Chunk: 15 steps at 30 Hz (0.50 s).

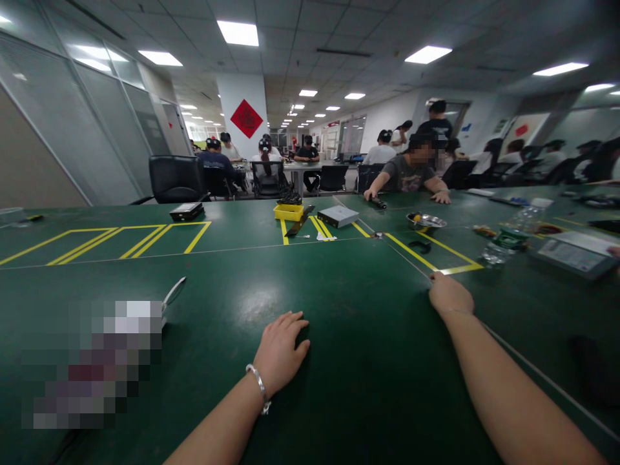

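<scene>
My left hand (281,352) lies palm down on the green table (358,361), fingers stretched out and thumb apart, with nothing in it. A silver bracelet (256,382) circles that wrist. Farther forward on the right, my right hand (450,295) rests on the tabletop with its fingers curled in. It is beside the near corner of a yellow tape outline (448,268) and over a thin seam line in the table. Whatever its fingers may hold is hidden from view. To the left of my left hand lies a long blurred-out object (104,361) with a white loop at its far end.
Across the table are a yellow tray (289,212), a grey metal box (338,216), a black box (186,211) and a metal bowl (426,221). A plastic bottle (508,236) and a larger grey box (576,252) stand right. A person (414,171) leans over the far edge.
</scene>
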Available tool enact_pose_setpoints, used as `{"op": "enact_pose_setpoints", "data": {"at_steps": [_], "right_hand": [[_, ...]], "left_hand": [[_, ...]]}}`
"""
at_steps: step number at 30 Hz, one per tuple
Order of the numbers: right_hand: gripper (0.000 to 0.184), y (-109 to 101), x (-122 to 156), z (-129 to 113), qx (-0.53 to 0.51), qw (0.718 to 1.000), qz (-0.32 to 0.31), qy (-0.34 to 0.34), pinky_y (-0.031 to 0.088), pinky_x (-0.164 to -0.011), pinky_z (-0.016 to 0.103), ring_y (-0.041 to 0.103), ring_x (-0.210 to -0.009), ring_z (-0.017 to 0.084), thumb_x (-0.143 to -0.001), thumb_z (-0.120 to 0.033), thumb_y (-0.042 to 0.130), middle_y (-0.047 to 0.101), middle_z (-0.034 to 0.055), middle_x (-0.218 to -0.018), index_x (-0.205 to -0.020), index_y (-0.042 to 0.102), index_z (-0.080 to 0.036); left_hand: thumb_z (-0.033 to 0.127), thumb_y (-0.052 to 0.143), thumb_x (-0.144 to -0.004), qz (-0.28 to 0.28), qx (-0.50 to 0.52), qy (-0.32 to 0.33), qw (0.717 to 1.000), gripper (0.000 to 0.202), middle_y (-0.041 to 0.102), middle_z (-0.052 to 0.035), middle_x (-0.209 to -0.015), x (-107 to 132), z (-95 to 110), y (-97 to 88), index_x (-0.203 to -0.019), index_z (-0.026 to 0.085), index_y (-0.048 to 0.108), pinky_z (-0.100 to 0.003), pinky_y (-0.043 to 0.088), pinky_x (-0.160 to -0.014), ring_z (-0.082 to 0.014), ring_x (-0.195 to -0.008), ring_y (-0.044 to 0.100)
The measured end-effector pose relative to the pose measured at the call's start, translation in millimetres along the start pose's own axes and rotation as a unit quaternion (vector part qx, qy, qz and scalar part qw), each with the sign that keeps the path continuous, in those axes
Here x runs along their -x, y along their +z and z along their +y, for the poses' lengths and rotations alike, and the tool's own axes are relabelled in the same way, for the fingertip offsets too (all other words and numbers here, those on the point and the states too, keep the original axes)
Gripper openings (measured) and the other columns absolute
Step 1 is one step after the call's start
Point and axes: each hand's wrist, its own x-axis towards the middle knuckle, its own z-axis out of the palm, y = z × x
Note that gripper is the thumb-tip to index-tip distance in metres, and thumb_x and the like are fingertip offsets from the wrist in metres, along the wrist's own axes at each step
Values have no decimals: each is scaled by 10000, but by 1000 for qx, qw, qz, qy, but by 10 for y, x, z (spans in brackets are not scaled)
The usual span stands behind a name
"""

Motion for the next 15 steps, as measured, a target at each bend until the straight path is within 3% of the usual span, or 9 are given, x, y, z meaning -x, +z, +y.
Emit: {"op": "enact_pose_setpoints", "data": {"at_steps": [3, 6, 8, 10, 12, 15], "right_hand": [[338, -55, 173, -395, -40, 986, 50, -154, 415, -766, 386, 538, -912, 266, -814, -155, 314, 576, 191, -1015, -1032, 565, -97], [313, -52, 516, -957, -71, 951, 36, -300, 385, -875, 311, 504, -983, 191, -842, -208, 345, 576, 97, -1067, -1080, 538, -149], [296, -15, 830, -1334, -98, 905, 19, -413, 396, -871, 278, 510, -954, 155, -848, -228, 364, 582, 52, -1061, -1095, 519, -180], [282, 30, 1158, -1633, -137, 832, 14, -537, 420, -825, 285, 522, -895, 148, -854, -201, 352, 588, 60, -1018, -1084, 513, -166], [264, 62, 1429, -1819, -161, 769, 16, -618, 434, -766, 287, 524, -834, 144, -859, -175, 330, 588, 70, -957, -1035, 525, -151], [247, 43, 1601, -1903, -177, 747, 8, -641, 434, -730, 264, 520, -795, 131, -865, -203, 325, 581, 45, -925, -977, 543, -180]], "left_hand": [[316, 458, -786, 2, 11, 0, 1000, 318, 485, -20, -1261, -9, 6, -16, -1085, 253, 545, -427, 262, -990, -225, -1204, 361], [347, 418, -809, 12, 42, -9, 999, 314, 550, -37, -1175, -21, 20, -37, -1072, 232, 546, -397, 305, -956, -216, -1138, 431], [367, 397, -817, 20, 78, -24, 996, 335, 602, -48, -1067, -27, 34, -46, -1086, 216, 528, -359, 357, -900, -202, -1044, 499], [365, 391, -817, 20, 114, -32, 993, 321, 632, -41, -950, -31, 46, -44, -1061, 209, 529, -319, 401, -817, -188, -921, 552], [311, 396, -810, 11, 138, -32, 990, 237, 637, -26, -843, -32, 51, -34, -947, 205, 558, -282, 416, -732, -169, -802, 570], [223, 398, -786, 9, 152, -33, 988, 160, 617, -5, -724, -32, 47, -22, -754, 199, 553, -245, 398, -643, -142, -676, 554]]}}
